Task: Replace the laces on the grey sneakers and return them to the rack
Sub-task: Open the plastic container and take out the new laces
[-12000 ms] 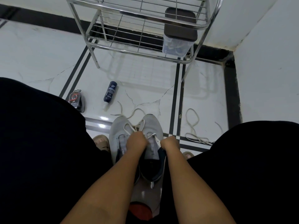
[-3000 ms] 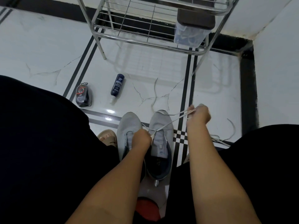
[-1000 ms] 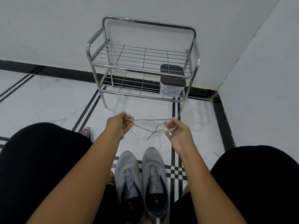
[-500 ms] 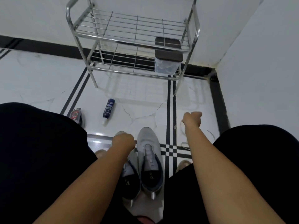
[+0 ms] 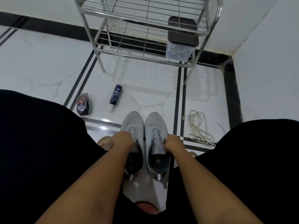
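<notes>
Here, at floor level —
Grey sneakers: the left sneaker point(image 5: 133, 126) and right sneaker point(image 5: 155, 126) stand side by side, touching, toes toward the rack, on the white tiles between the person's knees; no lace shows in their eyelets.
Left hand point(image 5: 122, 141): fingers curled over the outer side of the left sneaker at its opening, gripping it.
Right hand point(image 5: 172, 143): fingers curled onto the outer edge of the right sneaker's collar, holding it.
Loose laces point(image 5: 199, 128): a pale tangle lying on the floor to the right of the sneakers, beyond the double black stripe.
Rack point(image 5: 145, 18): chrome wire, two shelves, against the back wall near the room's right corner — no shoes on it.
Box point(image 5: 180, 44): clear tub with a dark lid, at the right end of the lower shelf.
Bottle point(image 5: 115, 97): dark blue, lying on the tiles left of the sneakers.
Polish sponge point(image 5: 84, 103): dark case, further left.
Floor point(image 5: 40, 62): glossy white tile with black inlay lines and a black border along white walls.
</notes>
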`<state>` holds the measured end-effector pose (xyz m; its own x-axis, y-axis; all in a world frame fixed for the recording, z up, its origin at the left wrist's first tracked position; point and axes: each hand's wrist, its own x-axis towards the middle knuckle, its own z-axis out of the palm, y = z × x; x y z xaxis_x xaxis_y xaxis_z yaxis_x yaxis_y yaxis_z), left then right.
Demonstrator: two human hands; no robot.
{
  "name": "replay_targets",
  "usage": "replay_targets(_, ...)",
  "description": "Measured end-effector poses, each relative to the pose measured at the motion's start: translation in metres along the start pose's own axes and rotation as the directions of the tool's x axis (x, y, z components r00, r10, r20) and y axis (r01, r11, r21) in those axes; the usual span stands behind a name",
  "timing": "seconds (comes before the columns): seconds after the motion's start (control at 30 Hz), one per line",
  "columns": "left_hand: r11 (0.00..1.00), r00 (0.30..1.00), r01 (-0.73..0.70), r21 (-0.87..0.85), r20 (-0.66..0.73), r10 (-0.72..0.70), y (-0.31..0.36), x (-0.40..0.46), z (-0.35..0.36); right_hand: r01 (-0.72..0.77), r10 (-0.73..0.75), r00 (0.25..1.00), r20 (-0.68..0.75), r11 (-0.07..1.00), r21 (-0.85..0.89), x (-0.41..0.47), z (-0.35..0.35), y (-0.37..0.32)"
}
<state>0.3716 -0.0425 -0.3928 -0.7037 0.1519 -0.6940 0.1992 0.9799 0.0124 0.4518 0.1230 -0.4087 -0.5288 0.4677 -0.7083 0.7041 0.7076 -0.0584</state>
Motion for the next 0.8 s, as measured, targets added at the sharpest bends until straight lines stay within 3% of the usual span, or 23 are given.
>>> replay_targets(0.07,0.999,0.988,0.025,-0.031,-0.154,-0.030,0.001,0.005,-0.007,-0.022,0.051,0.987,-0.152,0.981,0.192,0.008,-0.010,0.001)
replay_targets(0.13,0.992,0.981,0.055,-0.111,-0.178,-0.075,0.002,0.009,-0.011,-0.023,0.090,0.979,-0.185,0.941,0.336,0.013,-0.017,-0.002)
replay_targets(0.27,0.979,0.984,0.085,-0.186,-0.136,-0.111,0.006,0.020,-0.010,-0.056,0.110,0.986,-0.128,0.930,0.362,0.019,-0.013,-0.007)
replay_targets(0.5,0.916,0.946,0.164,-0.366,-0.206,-0.252,0.000,0.039,-0.022,0.051,0.080,0.952,-0.297,0.911,0.410,0.032,-0.019,-0.026)
replay_targets(0.63,0.774,0.925,0.134,-0.619,-0.202,-0.322,-0.005,0.056,-0.024,0.136,0.007,0.958,-0.287,0.868,0.477,0.038,-0.028,-0.045)
replay_targets(0.7,0.729,0.901,0.049,-0.683,-0.284,-0.327,0.001,0.058,-0.025,0.195,0.051,0.913,-0.405,0.818,0.542,0.037,-0.046,-0.052)
replay_targets(0.8,0.834,0.833,-0.200,-0.514,-0.537,-0.131,0.020,0.061,-0.025,0.394,0.100,0.719,-0.687,0.757,0.522,0.040,-0.109,-0.067)
